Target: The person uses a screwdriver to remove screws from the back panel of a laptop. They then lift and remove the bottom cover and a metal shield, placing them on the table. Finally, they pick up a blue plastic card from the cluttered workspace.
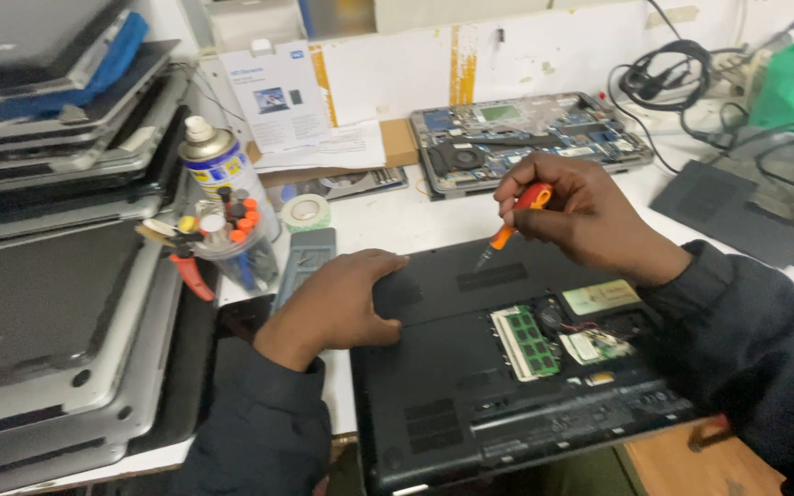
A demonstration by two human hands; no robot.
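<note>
White and crowded, the bench (388, 220) carries a black laptop (470, 367) lying bottom-up at its near edge, slightly overhanging, its memory bay (530, 342) uncovered. Right hand (590, 216) fingers are closed on an orange-and-red screwdriver (512, 228), tip down on the case. Left hand (337, 303) lies flat, fingers spread, steadying the shell. The laptop looks stiff and fairly heavy, its exposed boards fragile; best held by its sides. Stacked laptops (57, 230) crowd the left.
</note>
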